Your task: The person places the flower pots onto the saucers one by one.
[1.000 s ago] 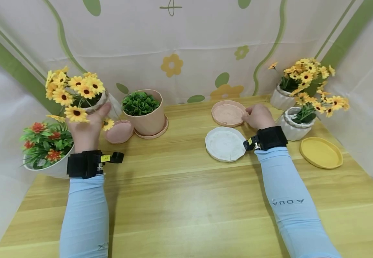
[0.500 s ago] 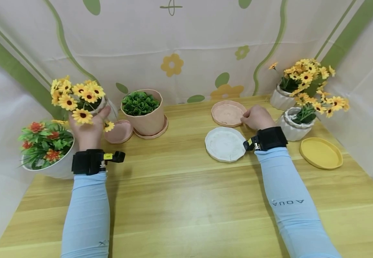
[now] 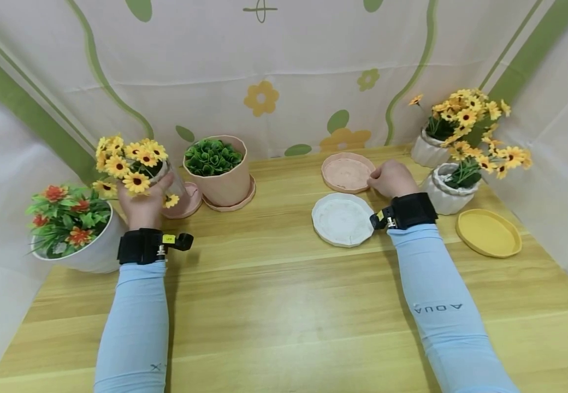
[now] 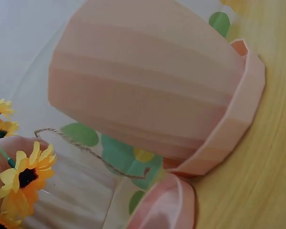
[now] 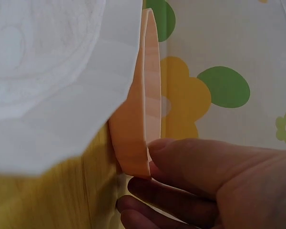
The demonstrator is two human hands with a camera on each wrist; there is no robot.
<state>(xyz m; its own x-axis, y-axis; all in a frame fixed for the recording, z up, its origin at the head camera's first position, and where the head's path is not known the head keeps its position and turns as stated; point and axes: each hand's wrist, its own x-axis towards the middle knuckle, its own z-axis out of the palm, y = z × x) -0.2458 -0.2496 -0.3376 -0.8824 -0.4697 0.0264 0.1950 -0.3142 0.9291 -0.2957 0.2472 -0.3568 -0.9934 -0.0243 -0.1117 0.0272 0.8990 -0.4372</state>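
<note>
In the head view my left hand [image 3: 141, 208] grips a whitish flower pot [image 4: 78, 198] of yellow daisy-like flowers [image 3: 136, 182], with twine hanging from it. The pot is above or on a small pink saucer [image 3: 191, 203]; contact is hidden. Beside it a pink pot [image 3: 225, 185] of green leaves stands on its own pink saucer [image 4: 238, 119]. Over at the right, my right hand [image 3: 394, 179] pinches the rim of another pink saucer [image 3: 347, 173] lying on the table, the thumb [image 5: 169, 150] over the rim in the right wrist view.
A white saucer [image 3: 343, 219] lies in front of the right-hand pink one. Two white pots of yellow flowers [image 3: 448, 188] stand at the right, with a yellow saucer [image 3: 489, 233] before them. A white pot of red flowers [image 3: 94, 251] stands at the left edge. Patterned curtain [image 3: 303, 49] backs the table.
My left hand has lowered the flower pot and moved it rightward, over the small pink saucer. The right hand has stayed at the pink saucer's rim with hardly any movement.
</note>
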